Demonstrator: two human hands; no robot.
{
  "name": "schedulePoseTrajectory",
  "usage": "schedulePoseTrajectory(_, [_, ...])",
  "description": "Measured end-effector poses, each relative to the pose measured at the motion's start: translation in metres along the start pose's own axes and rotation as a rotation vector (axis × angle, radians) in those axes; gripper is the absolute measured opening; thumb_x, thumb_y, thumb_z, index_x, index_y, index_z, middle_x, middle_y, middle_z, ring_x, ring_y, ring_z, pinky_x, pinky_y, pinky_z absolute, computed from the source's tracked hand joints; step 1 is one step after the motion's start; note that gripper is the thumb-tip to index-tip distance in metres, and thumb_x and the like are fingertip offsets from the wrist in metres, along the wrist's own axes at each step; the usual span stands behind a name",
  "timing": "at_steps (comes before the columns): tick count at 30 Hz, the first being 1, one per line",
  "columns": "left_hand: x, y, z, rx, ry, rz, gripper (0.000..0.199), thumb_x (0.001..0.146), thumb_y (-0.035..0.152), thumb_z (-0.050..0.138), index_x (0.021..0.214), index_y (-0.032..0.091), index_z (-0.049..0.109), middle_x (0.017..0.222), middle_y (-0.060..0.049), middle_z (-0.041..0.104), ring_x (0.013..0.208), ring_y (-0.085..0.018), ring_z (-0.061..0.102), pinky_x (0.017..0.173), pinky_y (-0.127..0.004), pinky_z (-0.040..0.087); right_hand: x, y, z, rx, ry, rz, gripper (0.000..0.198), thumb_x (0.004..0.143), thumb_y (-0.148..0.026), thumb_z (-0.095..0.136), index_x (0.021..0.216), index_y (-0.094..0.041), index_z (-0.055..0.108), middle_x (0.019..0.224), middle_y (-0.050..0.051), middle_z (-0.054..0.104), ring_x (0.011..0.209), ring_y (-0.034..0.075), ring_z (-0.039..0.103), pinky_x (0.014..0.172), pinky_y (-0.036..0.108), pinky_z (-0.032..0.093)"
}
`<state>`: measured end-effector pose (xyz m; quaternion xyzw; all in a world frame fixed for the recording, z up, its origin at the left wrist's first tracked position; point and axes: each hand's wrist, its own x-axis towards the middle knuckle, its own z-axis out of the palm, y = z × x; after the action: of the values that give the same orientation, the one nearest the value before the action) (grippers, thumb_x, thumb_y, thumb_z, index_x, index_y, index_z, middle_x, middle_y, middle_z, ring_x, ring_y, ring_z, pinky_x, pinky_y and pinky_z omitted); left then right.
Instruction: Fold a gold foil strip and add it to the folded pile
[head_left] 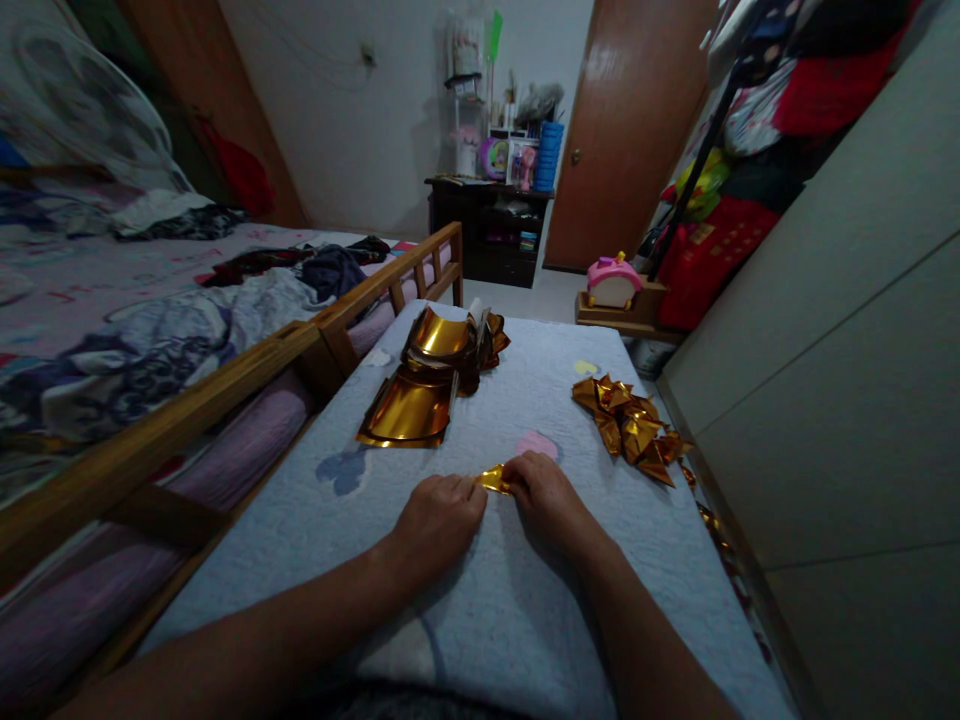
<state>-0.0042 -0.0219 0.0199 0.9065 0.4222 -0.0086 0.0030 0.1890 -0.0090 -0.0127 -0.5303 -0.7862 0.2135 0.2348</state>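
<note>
Two hands meet at one small gold foil piece (493,480), low on the pale blue padded surface (525,600) in front of us. Left hand (439,522) lies knuckles up, fingers curled, its fingertips on the left edge of the piece. Right hand (546,492) is likewise curled, pinching the right edge. Both hands are closed narrow on the foil; the piece sits pressed flat or nearly flat against the cloth between them.

Handling, as we judge it: the foil looks thin and very light, glossy and so probably slippery under dry fingers. It should take a crease sharply and keep it, and a stray dent would likely stay too. Best hold appears to be at the edges or corners, with fingertips only, the soft surface underneath giving little backing for a firm press.

Nearby: a stack of curled gold sheets (420,395) lies further up the surface to the left; a heap of folded gold shapes (630,425) lies to the right, well apart from the hands.

Not resolved: most of the foil piece is covered by the fingers, so its shape and fold state cannot be told. The thumbs are hidden. The room is dim; the shelf clutter (495,130) at the far wall is too small to identify.
</note>
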Motion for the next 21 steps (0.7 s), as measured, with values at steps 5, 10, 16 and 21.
schedulePoseTrajectory(5, [0.001, -0.006, 0.002, -0.004, 0.093, -0.022, 0.016, 0.092, 0.010, 0.053, 0.082, 0.015, 0.064, 0.077, -0.007, 0.068, 0.076, -0.025, 0.066, 0.070, -0.038, 0.051, -0.001, -0.003, -0.002, -0.003, 0.001, -0.002, 0.016, 0.089, -0.004, 0.057, 0.093, -0.017, 0.064, 0.092, 0.004, 0.064, 0.087, 0.019, 0.054, 0.079, 0.030, 0.040])
schedulePoseTrajectory(10, [0.009, -0.014, 0.006, -0.165, 0.237, 0.005, 0.009, 0.090, 0.023, 0.061, 0.094, 0.016, 0.064, 0.096, -0.009, 0.066, 0.092, -0.026, 0.061, 0.080, -0.039, 0.051, -0.004, -0.005, -0.005, -0.023, 0.005, -0.066, 0.010, 0.086, -0.010, 0.062, 0.091, -0.018, 0.060, 0.087, 0.003, 0.060, 0.081, 0.019, 0.051, 0.073, 0.031, 0.038])
schedulePoseTrajectory(16, [0.019, -0.020, 0.015, -0.407, 0.246, 0.054, 0.014, 0.092, 0.025, 0.063, 0.105, 0.020, 0.065, 0.103, -0.006, 0.064, 0.097, -0.022, 0.057, 0.086, -0.035, 0.049, -0.004, -0.006, -0.009, 0.026, 0.011, -0.068, 0.013, 0.084, -0.010, 0.066, 0.088, -0.018, 0.057, 0.085, 0.002, 0.058, 0.080, 0.018, 0.051, 0.070, 0.029, 0.038])
schedulePoseTrajectory(21, [0.024, -0.023, 0.022, -0.380, 0.258, 0.062, 0.013, 0.096, 0.025, 0.059, 0.103, 0.019, 0.068, 0.098, -0.006, 0.065, 0.093, -0.021, 0.058, 0.083, -0.034, 0.048, -0.004, -0.004, -0.009, 0.087, 0.040, -0.058, 0.015, 0.083, -0.007, 0.065, 0.090, -0.018, 0.058, 0.087, 0.002, 0.057, 0.079, 0.018, 0.053, 0.070, 0.028, 0.040])
